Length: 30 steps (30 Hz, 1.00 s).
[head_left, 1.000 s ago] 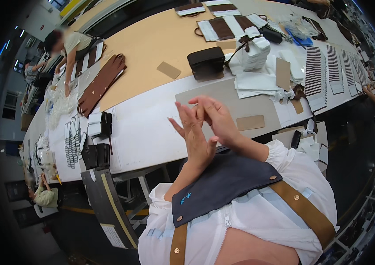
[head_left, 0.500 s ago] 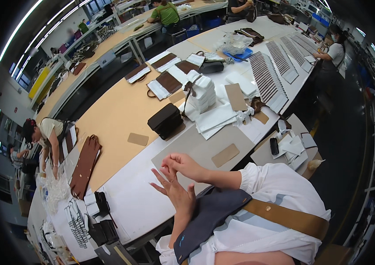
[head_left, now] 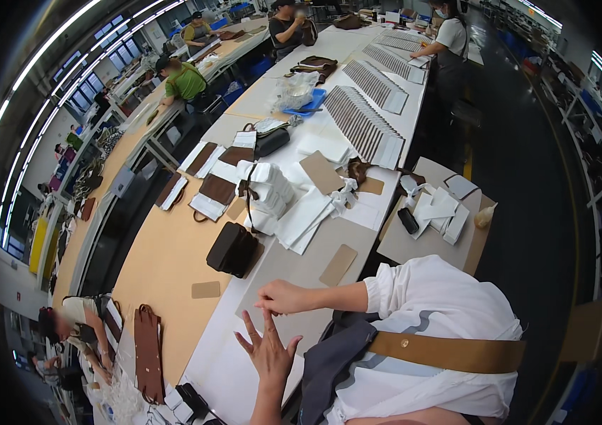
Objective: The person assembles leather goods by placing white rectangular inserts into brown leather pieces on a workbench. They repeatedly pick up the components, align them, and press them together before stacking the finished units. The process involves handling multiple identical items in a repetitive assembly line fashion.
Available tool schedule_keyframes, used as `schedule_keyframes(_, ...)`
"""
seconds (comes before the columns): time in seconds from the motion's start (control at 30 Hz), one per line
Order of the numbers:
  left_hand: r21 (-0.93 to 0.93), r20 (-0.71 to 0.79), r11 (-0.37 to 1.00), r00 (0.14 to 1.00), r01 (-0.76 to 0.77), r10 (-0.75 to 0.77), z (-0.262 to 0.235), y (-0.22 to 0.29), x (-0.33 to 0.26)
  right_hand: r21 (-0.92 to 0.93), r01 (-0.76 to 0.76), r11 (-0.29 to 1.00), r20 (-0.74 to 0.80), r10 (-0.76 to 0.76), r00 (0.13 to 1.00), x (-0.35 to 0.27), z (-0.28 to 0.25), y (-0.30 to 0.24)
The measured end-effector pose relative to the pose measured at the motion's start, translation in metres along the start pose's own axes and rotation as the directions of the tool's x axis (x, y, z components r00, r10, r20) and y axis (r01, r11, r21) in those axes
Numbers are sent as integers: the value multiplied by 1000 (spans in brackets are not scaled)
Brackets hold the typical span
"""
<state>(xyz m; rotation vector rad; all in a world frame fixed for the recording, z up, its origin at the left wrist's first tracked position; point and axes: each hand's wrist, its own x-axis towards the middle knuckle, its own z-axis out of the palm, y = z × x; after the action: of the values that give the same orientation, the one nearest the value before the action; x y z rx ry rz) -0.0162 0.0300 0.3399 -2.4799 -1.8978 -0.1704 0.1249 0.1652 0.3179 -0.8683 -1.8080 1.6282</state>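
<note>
My left hand [head_left: 270,354] is held up over the table with its fingers spread apart. My right hand [head_left: 282,296] is closed round the tip of one of its fingers. Whether anything small sits between the fingertips cannot be seen. Below them lies a grey board [head_left: 289,273] on the white tabletop. A tan card [head_left: 338,264] rests on this board, to the right of my hands. Beyond them stands a black boxy bag [head_left: 230,249], and a second tan card [head_left: 206,290] lies to its left.
White wrapped bundles [head_left: 267,190] and white sheets [head_left: 306,219] crowd the table farther off. A brown leather piece [head_left: 149,350] lies at the left, near a bending co-worker [head_left: 88,333]. At the right stands a side table [head_left: 393,244]. Rows of strips [head_left: 365,127] lie at the far end.
My view has turned to the right, so the table appears rotated. My right hand stays closed at a left fingertip, while the left hand's fingers remain spread.
</note>
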Motion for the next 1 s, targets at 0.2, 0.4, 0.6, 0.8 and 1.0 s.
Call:
schedule_keyframes(0.2, 72, -58, 996, 997, -55, 59, 2, 4, 8, 201, -81, 976, 60, 71, 996, -4, -14, 5)
schedule_keyframes(0.4, 68, -82, 997, 996, -29, 34, 7, 6, 14, 256, -97, 962, 10, 97, 995, -4, -9, 15)
schedule_keyframes(0.6, 77, -51, 997, 998, -21, 25, 16, 9, 15, 268, -110, 957, -13, 118, 993, -2, -13, 25)
schedule_keyframes(0.8, 175, -14, 983, 999, 48, -47, 31, 19, 17, 249, -115, 962, -13, 122, 992, 2, -16, 24)
schedule_keyframes(1.0, 198, 100, 977, 990, 76, -97, 38, 24, 6, 126, -39, 991, 106, 25, 994, 9, -20, 39)
